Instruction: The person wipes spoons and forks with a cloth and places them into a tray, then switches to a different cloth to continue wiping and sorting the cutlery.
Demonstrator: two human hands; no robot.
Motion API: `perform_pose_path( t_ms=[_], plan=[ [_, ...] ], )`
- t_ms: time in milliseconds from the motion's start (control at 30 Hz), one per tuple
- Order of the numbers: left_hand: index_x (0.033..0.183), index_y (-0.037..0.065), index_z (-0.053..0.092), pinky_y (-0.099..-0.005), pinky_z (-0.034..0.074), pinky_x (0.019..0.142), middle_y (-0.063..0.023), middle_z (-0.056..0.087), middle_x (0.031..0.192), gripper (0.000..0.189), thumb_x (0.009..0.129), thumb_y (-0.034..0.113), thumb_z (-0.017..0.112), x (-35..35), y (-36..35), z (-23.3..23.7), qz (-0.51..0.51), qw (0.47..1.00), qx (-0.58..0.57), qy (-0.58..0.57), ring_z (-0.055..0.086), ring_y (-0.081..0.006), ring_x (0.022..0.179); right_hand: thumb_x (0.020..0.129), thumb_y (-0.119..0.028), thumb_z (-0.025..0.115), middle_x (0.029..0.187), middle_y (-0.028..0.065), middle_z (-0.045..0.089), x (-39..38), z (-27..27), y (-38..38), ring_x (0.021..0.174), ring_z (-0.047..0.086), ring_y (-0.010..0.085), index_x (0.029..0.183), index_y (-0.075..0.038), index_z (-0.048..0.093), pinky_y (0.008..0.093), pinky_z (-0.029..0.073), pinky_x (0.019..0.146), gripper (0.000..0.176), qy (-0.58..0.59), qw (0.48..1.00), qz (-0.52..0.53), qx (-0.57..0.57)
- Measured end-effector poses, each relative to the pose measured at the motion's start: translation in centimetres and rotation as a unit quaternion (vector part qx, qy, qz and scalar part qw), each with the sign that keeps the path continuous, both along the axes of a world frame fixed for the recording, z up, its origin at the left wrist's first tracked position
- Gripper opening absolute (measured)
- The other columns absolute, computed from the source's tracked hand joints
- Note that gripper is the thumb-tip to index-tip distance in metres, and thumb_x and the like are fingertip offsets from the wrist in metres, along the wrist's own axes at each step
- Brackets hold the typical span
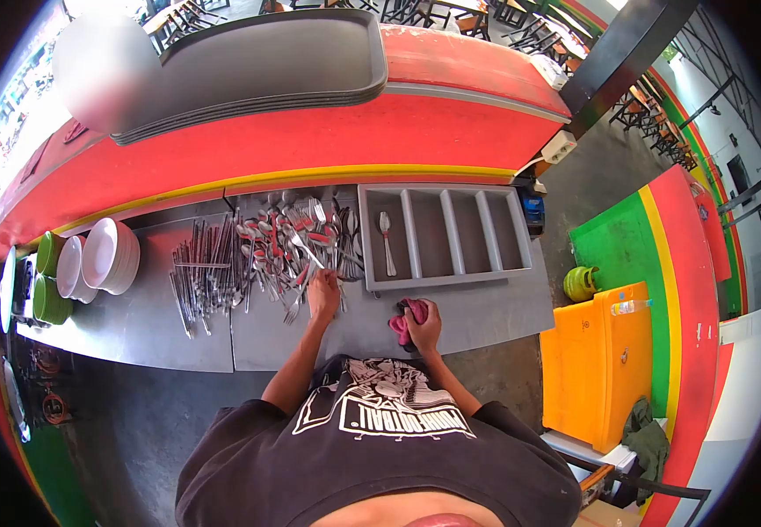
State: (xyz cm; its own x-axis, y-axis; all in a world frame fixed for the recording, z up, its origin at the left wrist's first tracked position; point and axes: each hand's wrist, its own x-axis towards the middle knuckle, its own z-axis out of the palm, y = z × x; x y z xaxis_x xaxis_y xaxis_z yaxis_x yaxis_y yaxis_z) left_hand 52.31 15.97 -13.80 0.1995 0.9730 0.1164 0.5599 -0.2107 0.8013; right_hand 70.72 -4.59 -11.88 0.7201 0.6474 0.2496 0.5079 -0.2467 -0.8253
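My left hand (323, 294) is closed at the near edge of a heap of spoons and forks (279, 237) on the metal counter. Its fingers pinch the handle end of a fork (308, 249), whose head points away into the heap. My right hand (424, 327) grips a crumpled dark pink cloth (408, 321) just above the counter's front part. Beyond it stands a grey cutlery tray (438, 283) with several long compartments. A single spoon (387, 244) lies in its leftmost compartment, bowl end away from me.
Chopsticks (207, 272) lie bunched left of the heap. White bowls (110, 256) and green bowls (49, 299) are stacked at the far left. Dark serving trays (266, 61) are piled on the red ledge (310, 145) behind. An orange box (596, 369) stands right of the counter.
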Motion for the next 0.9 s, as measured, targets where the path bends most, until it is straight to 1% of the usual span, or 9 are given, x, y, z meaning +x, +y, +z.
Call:
perform_pose_path(
  t_ms=[33,133,233,333,433,533,567,633,900],
  plan=[
    [0.097,0.004,0.063,-0.0473,0.051,0.071,-0.0176,0.069,0.085,0.015,0.091,0.017,0.061,-0.1,-0.3,-0.1,0.002,1.000,-0.011,-0.022,0.065,-0.0408,0.080,0.078,-0.027,0.078,0.103,0.0154,0.066,0.0,0.0,0.1,0.095,0.065,0.0354,0.110,-0.004,0.061,0.0417,0.051,0.085,0.043,0.003,1.000,0.013,0.002],
    [0.099,0.001,0.061,-0.0412,0.052,0.063,-0.0156,0.070,0.081,0.017,0.094,0.017,0.060,-0.8,-1.4,1.1,0.004,1.000,0.006,0.010,0.068,-0.0342,0.070,0.078,-0.028,0.078,0.102,0.0163,0.066,-0.4,-0.2,0.5,0.095,0.064,0.0357,0.110,-0.003,0.060,0.0416,0.050,0.085,0.044,0.016,1.000,0.018,-0.004],
    [0.100,-0.001,0.059,-0.0329,0.051,0.056,-0.0120,0.070,0.079,0.021,0.098,0.020,0.057,-1.2,-2.6,4.5,0.007,0.964,-0.209,-0.166,0.067,-0.0211,0.062,0.079,-0.028,0.078,0.102,0.0174,0.066,-0.4,-0.2,0.5,0.096,0.064,0.0363,0.110,-0.002,0.060,0.0417,0.050,0.086,0.044,0.018,1.000,0.015,-0.002],
    [0.099,0.000,0.059,-0.0250,0.046,0.050,-0.0077,0.070,0.079,0.025,0.102,0.025,0.054,-1.9,-3.4,5.0,-0.007,0.943,-0.230,-0.241,0.063,-0.0104,0.060,0.079,-0.028,0.078,0.103,0.0182,0.066,-0.3,-0.7,0.4,0.096,0.064,0.0367,0.109,-0.001,0.060,0.0420,0.050,0.086,0.044,0.026,1.000,0.003,-0.001],
    [0.100,0.002,0.059,-0.0228,0.042,0.049,-0.0057,0.069,0.081,0.027,0.102,0.029,0.055,-2.6,-3.8,5.8,-0.012,0.896,-0.316,-0.312,0.059,-0.0085,0.059,0.080,-0.025,0.078,0.100,0.0185,0.067,-0.5,-0.7,0.3,0.094,0.065,0.0361,0.108,-0.001,0.061,0.0413,0.051,0.085,0.041,-0.007,1.000,-0.005,0.008],
    [0.101,0.003,0.059,-0.0208,0.038,0.050,-0.0049,0.069,0.083,0.028,0.101,0.031,0.056,-3.0,-3.9,5.7,-0.022,0.839,-0.369,-0.399,0.056,-0.0061,0.061,0.080,-0.025,0.077,0.099,0.0193,0.067,-0.6,-0.6,0.3,0.094,0.065,0.0375,0.107,0.000,0.061,0.0419,0.051,0.085,0.040,0.012,1.000,-0.011,0.011],
    [0.101,0.003,0.059,-0.0209,0.039,0.051,-0.0047,0.069,0.083,0.028,0.101,0.030,0.057,-3.1,-4.0,5.7,-0.024,0.852,-0.351,-0.387,0.056,-0.0059,0.062,0.081,-0.025,0.077,0.099,0.0193,0.067,-0.6,-0.6,0.3,0.094,0.065,0.0375,0.107,0.000,0.060,0.0419,0.051,0.085,0.040,0.008,1.000,-0.014,0.011],
    [0.102,0.001,0.059,-0.0210,0.041,0.054,-0.0044,0.068,0.082,0.027,0.101,0.029,0.057,-2.9,-4.6,8.5,-0.027,0.877,-0.315,-0.363,0.054,-0.0055,0.064,0.081,-0.025,0.077,0.099,0.0194,0.067,-0.7,-1.0,0.4,0.094,0.065,0.0374,0.107,0.000,0.060,0.0417,0.051,0.085,0.039,0.001,1.000,-0.019,0.008],
    [0.106,-0.003,0.058,-0.0223,0.045,0.062,-0.0054,0.068,0.083,0.025,0.102,0.022,0.056,-2.0,-4.3,11.4,-0.048,0.897,-0.258,-0.357,0.055,-0.0074,0.066,0.080,-0.029,0.078,0.100,0.0186,0.067,-0.3,-1.4,0.5,0.094,0.064,0.0393,0.106,-0.001,0.060,0.0443,0.051,0.084,0.042,0.008,1.000,-0.014,0.007]
  ],
)
